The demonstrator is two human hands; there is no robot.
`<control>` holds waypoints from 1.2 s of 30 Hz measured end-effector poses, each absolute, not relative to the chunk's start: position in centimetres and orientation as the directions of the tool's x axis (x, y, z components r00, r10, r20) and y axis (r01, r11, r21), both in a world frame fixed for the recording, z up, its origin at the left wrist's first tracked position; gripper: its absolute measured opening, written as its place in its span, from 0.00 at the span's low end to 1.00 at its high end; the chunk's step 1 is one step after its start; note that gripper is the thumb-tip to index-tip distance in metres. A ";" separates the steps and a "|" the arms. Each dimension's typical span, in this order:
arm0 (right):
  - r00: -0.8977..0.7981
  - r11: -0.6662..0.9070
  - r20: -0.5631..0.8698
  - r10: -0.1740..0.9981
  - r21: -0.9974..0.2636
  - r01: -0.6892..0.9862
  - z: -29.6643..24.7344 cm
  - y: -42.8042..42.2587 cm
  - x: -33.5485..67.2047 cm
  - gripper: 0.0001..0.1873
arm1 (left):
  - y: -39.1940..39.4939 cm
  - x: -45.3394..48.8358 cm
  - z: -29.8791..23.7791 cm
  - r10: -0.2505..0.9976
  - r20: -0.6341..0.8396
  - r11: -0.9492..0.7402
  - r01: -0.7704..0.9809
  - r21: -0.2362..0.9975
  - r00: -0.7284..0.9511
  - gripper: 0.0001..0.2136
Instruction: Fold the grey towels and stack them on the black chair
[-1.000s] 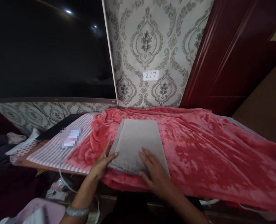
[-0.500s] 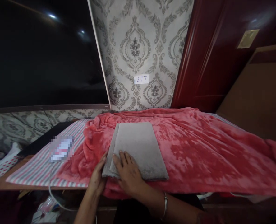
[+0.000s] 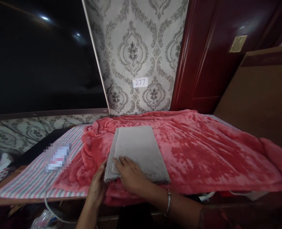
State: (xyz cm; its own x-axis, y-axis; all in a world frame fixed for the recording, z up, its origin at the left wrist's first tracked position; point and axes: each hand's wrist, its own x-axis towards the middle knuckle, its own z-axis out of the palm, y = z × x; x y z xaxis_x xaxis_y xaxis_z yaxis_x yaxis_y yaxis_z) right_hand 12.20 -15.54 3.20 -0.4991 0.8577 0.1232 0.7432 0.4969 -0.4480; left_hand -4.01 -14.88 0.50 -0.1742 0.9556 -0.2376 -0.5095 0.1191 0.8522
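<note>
A grey towel-like cloth (image 3: 138, 143), folded into a flat rectangle, lies on a plush red blanket (image 3: 198, 152). My right hand (image 3: 129, 174) rests palm down on the cloth's near left part, its fingers stretched out and open. Along the near left edge of the cloth stands my left hand (image 3: 98, 183), touching the side with fingers extended; its thumb side faces up and some fingers are hidden. Neither hand grips anything that I can see.
A pixelated white object (image 3: 57, 158) with a cable lies on the striped cloth (image 3: 24, 183) at left. Behind are a large dark screen (image 3: 43, 63), patterned wallpaper with a paper label (image 3: 140, 82), and a red door frame (image 3: 186, 63). A cardboard panel (image 3: 257, 92) leans at right.
The camera view has shifted slightly, moving the scene a little left. My right hand has slid slightly toward me on the grey cloth; my left hand stays at its edge.
</note>
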 end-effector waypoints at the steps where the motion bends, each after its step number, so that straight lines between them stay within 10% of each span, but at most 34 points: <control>1: -0.501 0.504 0.134 0.855 -0.444 0.741 3.2 -15.6 12.2 0.37 | -14.8 -3.9 0.6 0.956 -0.234 0.113 -0.513 0.851 -0.177 0.18; 15: -0.618 0.613 0.157 0.771 -0.448 0.651 1.4 -15.7 12.6 0.37 | -14.1 -4.7 -0.4 0.954 -0.280 0.187 -0.516 0.836 -0.107 0.20; 21: -0.640 0.642 0.235 0.731 -0.556 0.529 3.4 -14.2 17.6 0.27 | -14.9 -4.8 1.3 0.958 0.061 -0.061 0.008 0.998 -0.282 0.29; 25: -0.499 0.523 0.187 0.846 -0.467 0.713 3.7 -11.6 21.2 0.28 | -15.1 -2.7 1.7 0.870 0.492 -0.387 0.569 0.726 -0.037 0.28; 31: -0.503 0.500 0.085 0.860 -0.334 0.799 1.1 -9.0 23.3 0.31 | -14.2 1.2 -1.2 0.861 0.393 -0.430 0.875 0.222 0.323 0.27; 36: -0.556 0.545 0.055 0.830 -0.298 0.784 0.2 -7.6 24.1 0.33 | -14.1 1.2 -2.9 0.859 0.389 -0.390 0.918 0.076 0.333 0.26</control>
